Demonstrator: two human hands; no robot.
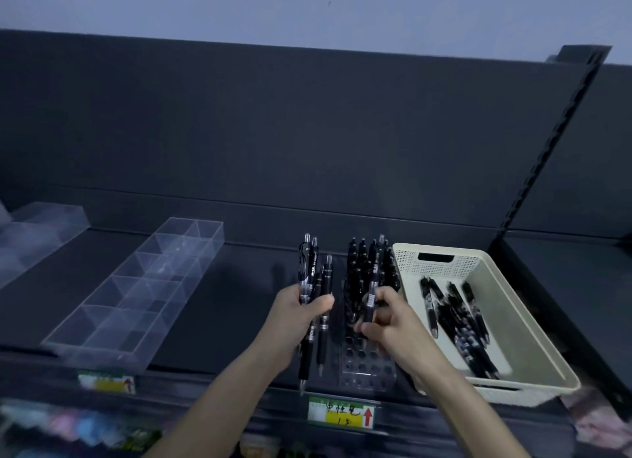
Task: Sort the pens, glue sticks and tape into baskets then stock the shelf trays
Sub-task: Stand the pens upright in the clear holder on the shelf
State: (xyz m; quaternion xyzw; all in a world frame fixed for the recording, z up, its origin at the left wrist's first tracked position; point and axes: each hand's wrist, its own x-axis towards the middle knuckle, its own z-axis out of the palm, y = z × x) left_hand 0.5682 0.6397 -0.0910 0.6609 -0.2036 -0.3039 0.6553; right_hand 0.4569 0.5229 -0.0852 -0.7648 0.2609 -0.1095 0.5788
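My left hand [301, 312] grips a bundle of black pens [313, 276], held upright above the dark shelf. My right hand [386, 320] pinches a single black pen [372, 286] over a clear pen holder [367, 365] with rows of round holes. Several black pens [359, 262] stand in the holder's far rows; its near holes are open. To the right, a cream perforated basket [533, 338] holds several more black pens [458, 320] lying loose.
A clear divided tray [143, 286] lies on the shelf at left, with another clear tray [30, 231] at the far left. A yellow-green price label [342, 413] hangs on the shelf's front edge. Blurred coloured goods [68, 427] sit on the lower shelf.
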